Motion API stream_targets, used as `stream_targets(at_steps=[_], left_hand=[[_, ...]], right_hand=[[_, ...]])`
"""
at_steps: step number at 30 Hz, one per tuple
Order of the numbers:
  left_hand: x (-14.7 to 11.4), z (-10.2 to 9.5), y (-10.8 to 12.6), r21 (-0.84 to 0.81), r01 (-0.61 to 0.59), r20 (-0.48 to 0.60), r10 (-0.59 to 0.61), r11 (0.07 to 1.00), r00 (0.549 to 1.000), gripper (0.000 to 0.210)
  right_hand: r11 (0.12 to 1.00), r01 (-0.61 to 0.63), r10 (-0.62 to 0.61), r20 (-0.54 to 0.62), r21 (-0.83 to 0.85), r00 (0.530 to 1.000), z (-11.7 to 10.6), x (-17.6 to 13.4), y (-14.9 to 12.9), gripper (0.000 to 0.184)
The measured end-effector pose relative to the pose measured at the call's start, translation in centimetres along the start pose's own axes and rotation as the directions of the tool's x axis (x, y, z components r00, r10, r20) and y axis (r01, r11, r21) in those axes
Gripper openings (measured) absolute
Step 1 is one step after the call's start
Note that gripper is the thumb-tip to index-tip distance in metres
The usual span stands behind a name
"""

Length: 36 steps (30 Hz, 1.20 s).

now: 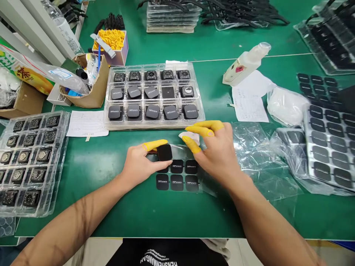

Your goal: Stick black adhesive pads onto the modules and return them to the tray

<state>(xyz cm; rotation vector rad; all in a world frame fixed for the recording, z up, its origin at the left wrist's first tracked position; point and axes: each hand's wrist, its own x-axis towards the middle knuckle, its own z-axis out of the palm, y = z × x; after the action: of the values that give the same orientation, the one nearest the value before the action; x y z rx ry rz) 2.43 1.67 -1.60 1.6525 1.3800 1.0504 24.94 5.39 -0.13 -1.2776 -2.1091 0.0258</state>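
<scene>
**Square device and white wad held near each other, not touching**

The green table offers steady support; forearms low over it should help control. The clear tray stands just beyond the hands, filled with square pieces; elbows and wrists are best kept from knocking it. The white bottle leans well apart, to the right.

Right hand: closed, pinching the wad between thumb and finger. Left hand: closed, gripping the device at its edges, dark face exposed. This grip is judged sound, as it leaves the face free. The sheet of black printed squares lies beneath and in front; the device is best held above it, without dragging.

The black square device is in the left hand, between tray and table edge. The white wad would serve best folded flat, with light, even pressure. Yellow finger covers should limit prints; the left thumb is bare, so keep it off the face.
</scene>
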Motion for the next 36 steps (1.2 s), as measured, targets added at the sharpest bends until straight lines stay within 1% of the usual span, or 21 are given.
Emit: stream_targets(at_steps=[1, 2, 3, 4, 5, 7, 8, 11, 13, 15, 17, 19, 20, 21, 22, 24, 26, 33, 36], left_hand=[[-0.1, 0.0, 0.1, 0.043, -0.087, -0.024, 0.088, 0.995, 0.996, 0.046], [-0.1, 0.0, 0.1, 0.079, -0.189, -0.045, 0.193, 0.979, 0.98, 0.043], [-0.2, 0.0, 0.2, 0.104, -0.303, -0.064, 0.31, 0.947, 0.949, 0.041], [-0.3, 0.0, 0.3, 0.123, -0.404, -0.074, 0.414, 0.907, 0.907, 0.04], [-0.4, 0.0, 0.4, 0.137, -0.482, -0.07, 0.494, 0.865, 0.867, 0.038], [-0.5, -0.1, 0.4, 0.164, -0.579, -0.036, 0.592, 0.799, 0.805, 0.037], [-0.6, -0.1, 0.4, 0.18, -0.603, -0.011, 0.615, 0.777, 0.789, 0.036], [-0.7, -0.1, 0.0, 0.241, -0.618, 0.041, 0.628, 0.749, 0.777, 0.034], [-0.7, -0.1, -0.3, 0.276, -0.601, 0.059, 0.611, 0.75, 0.79, 0.031], [-0.7, -0.1, -0.5, 0.297, -0.595, 0.081, 0.601, 0.747, 0.795, 0.028], [-0.7, 0.0, -0.4, 0.307, -0.617, 0.079, 0.626, 0.725, 0.775, 0.028], [-0.7, 0.1, -0.1, 0.299, -0.634, 0.059, 0.65, 0.713, 0.758, 0.03], [-0.7, 0.1, 0.2, 0.284, -0.63, 0.05, 0.645, 0.723, 0.763, 0.032], [-0.7, 0.1, 0.5, 0.257, -0.615, 0.046, 0.626, 0.745, 0.778, 0.033], [-0.7, 0.1, 0.8, 0.223, -0.589, 0.051, 0.594, 0.777, 0.803, 0.033], [-0.8, 0.2, 1.3, 0.15, -0.536, 0.072, 0.531, 0.831, 0.844, 0.033], [-0.7, 0.2, 1.5, 0.098, -0.501, 0.105, 0.492, 0.86, 0.864, 0.033], [-0.3, -0.1, 1.3, 0.086, -0.416, 0.136, 0.403, 0.905, 0.905, 0.032], [-0.3, -0.2, 1.3, 0.103, -0.391, 0.131, 0.377, 0.915, 0.917, 0.035]], right_hand=[[1.0, 0.007, -0.008, 0.032, 0.023, 0.999, -0.5, -0.1, 0.0, 0.02], [0.997, 0.028, -0.034, 0.078, 0.075, 0.996, -0.9, -0.2, -0.2, 0.025], [0.988, 0.048, -0.068, 0.134, 0.149, 0.989, -1.3, -0.3, -0.4, 0.027], [0.971, 0.05, -0.096, 0.195, 0.232, 0.976, -1.5, -0.4, -0.7, 0.028], [0.95, 0.026, -0.109, 0.254, 0.31, 0.961, -1.6, -0.4, -1.0, 0.028], [0.909, -0.072, -0.079, 0.34, 0.411, 0.937, -1.6, -0.5, -1.4, 0.029], [0.892, -0.124, -0.046, 0.359, 0.434, 0.932, -1.7, -0.4, -1.4, 0.028], [0.858, -0.225, 0.053, 0.356, 0.461, 0.933, -1.8, -0.2, -1.1, 0.028], [0.847, -0.26, 0.097, 0.346, 0.464, 0.933, -2.0, -0.1, -1.0, 0.03], [0.857, -0.264, 0.115, 0.336, 0.443, 0.935, -2.0, -0.1, -1.0, 0.024], [0.878, -0.238, 0.119, 0.291, 0.415, 0.949, -1.8, -0.3, -1.4, 0.013], [0.886, -0.211, 0.134, 0.209, 0.412, 0.969, -1.5, -0.6, -2.0, 0.006], [0.885, -0.206, 0.151, 0.161, 0.417, 0.975, -1.3, -0.8, -2.3, 0.007], [0.882, -0.209, 0.179, 0.109, 0.422, 0.978, -1.1, -0.8, -2.7, 0.008], [0.88, -0.219, 0.217, 0.053, 0.422, 0.975, -1.0, -0.8, -2.9, 0.01], [0.88, -0.248, 0.29, -0.046, 0.405, 0.956, -0.9, -0.7, -3.3, 0.012], [0.882, -0.255, 0.315, -0.093, 0.396, 0.945, -1.0, -0.5, -3.4, 0.012], [0.908, -0.188, 0.226, -0.06, 0.375, 0.972, -0.5, -0.5, -3.4, 0.014], [0.896, -0.161, 0.194, -0.038, 0.414, 0.98, -0.2, -0.6, -3.4, 0.015]])
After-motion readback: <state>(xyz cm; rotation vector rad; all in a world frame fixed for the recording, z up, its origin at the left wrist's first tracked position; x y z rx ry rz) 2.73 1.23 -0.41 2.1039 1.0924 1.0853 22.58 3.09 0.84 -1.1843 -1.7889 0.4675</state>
